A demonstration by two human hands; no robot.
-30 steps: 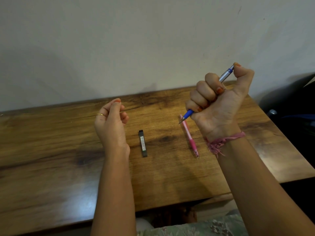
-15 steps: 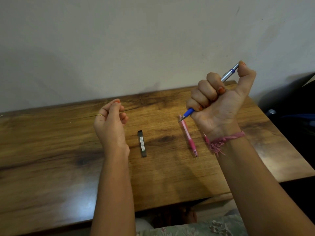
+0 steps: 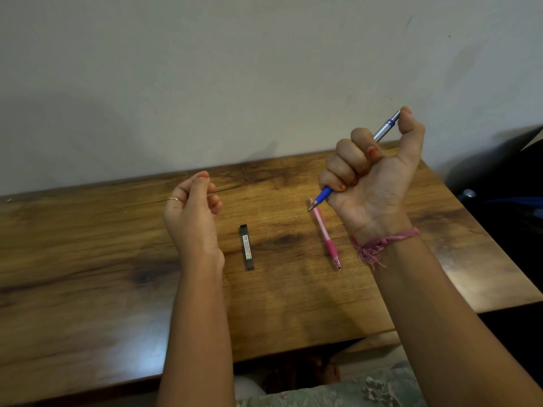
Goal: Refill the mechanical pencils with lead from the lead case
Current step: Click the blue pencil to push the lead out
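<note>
the right hand [image 3: 370,177] holds the blue mechanical pencil [image 3: 324,196] in a full fist, four fingers wrapped round the barrel and the thumb [image 3: 409,124] set on the silver push end at the top, tip pointing down and to the left. compared with a second ago, very little has shifted: the fist has lifted a touch and the thumb sits a little higher on the cap, as if between presses. that looks to me like clicking the button to test whether lead feeds out, though no lead is visible at the tip, which is too small to judge.

the left hand [image 3: 192,214] stays raised above the table [image 3: 88,259], just as it was, fingers loosely curled with thumb and forefinger close together; i cannot tell whether they pinch a thin lead or nothing at all. a ring [image 3: 173,199] shows on one finger.

the lead case [image 3: 246,247] lies flat on the wood between the two forearms, apart from both hands and unmoved. the pink mechanical pencil [image 3: 325,235] lies on the table too, just under the blue pencil's tip, its own tip toward the near edge; it has not been picked up.

so the work seems to be on the blue pencil only, near the checking stage by my guess, with the pink one left to do. a pink thread band [image 3: 382,243] hangs at the right wrist.
</note>
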